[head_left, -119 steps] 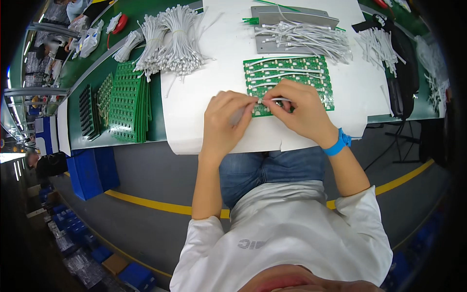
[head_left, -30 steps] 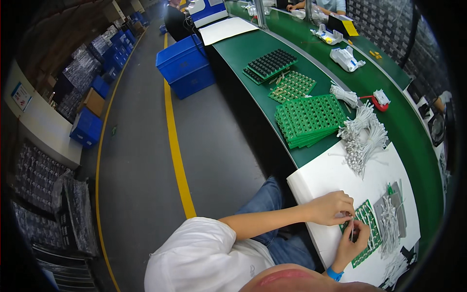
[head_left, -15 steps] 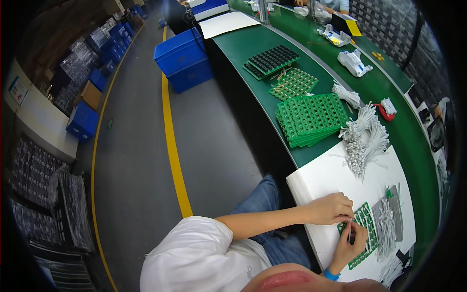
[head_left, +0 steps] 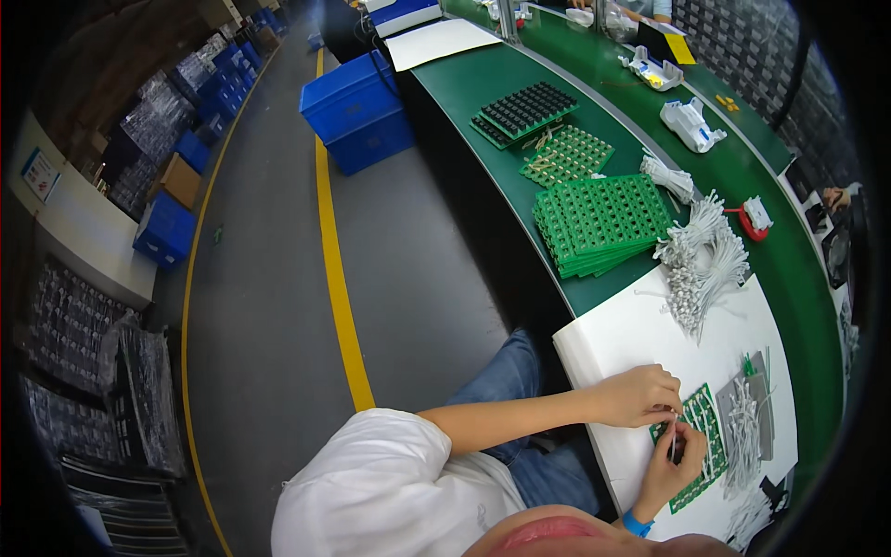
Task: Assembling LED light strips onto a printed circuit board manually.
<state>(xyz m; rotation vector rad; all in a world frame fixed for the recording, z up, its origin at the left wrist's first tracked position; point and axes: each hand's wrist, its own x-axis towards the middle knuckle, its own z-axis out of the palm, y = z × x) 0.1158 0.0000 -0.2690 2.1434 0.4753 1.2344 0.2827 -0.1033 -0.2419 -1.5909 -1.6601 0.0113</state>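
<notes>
A green circuit board panel (head_left: 713, 446) with white wires along it lies on the white sheets. Over its left part my left hand (head_left: 639, 395) is closed, fingertips pinching what looks like a thin white wire (head_left: 673, 429). Just below, my right hand (head_left: 676, 466), with a blue band at the wrist, is closed on the same wire, the fingertips of both hands almost meeting. My fingers hide the wire's ends, so I cannot tell whether it touches the board. Loose white wires (head_left: 742, 432) lie right of the panel, partly on a grey flat piece (head_left: 767, 418).
Beyond the white sheets (head_left: 603, 348) lie a big bundle of white wires (head_left: 705, 265) and a stack of green panels (head_left: 603, 223). Farther off are panels with black parts (head_left: 529, 110). White plastic housings (head_left: 691, 125) stand on the green belt at right; blue crates (head_left: 357, 116) stand beside the bench.
The whole view has shifted slightly. Both hands stay over the panel in nearly the same pinch, with only small finger movement.
</notes>
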